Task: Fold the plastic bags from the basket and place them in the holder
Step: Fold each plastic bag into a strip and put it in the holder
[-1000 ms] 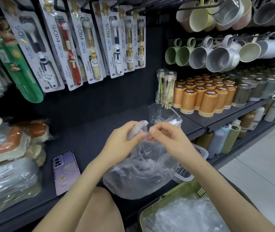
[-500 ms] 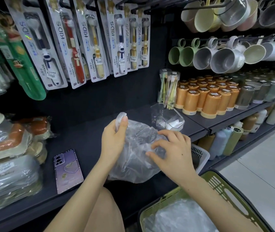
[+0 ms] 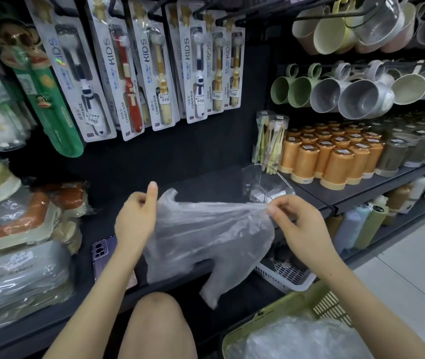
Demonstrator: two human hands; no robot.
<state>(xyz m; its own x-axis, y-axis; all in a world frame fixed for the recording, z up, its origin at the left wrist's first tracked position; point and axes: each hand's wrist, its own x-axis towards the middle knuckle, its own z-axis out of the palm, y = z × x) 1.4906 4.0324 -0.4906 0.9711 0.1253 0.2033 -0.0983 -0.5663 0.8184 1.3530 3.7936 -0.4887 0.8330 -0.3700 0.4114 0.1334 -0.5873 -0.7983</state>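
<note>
Head view: one clear plastic bag (image 3: 206, 234) hangs stretched over the front edge of the shelf (image 3: 201, 181); the left hand (image 3: 136, 218) grips its left top edge with curled fingers (image 3: 133, 203); the right hand (image 3: 297, 224) pinches its right top corner; the thin bag might slip out or rip if the hands pull too hard; one clear holder (image 3: 266, 182) stands near the shelf's right end; one green basket (image 3: 284, 314) sits below; its heap of bags (image 3: 302, 338) is too bunched to count.

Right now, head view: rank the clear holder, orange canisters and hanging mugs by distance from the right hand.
1. Clear holder: on the shelf, just behind the right hand pinching the plastic bag.
2. Orange canisters: farther back, to the right.
3. Hanging mugs: above the canisters, farthest.
</note>
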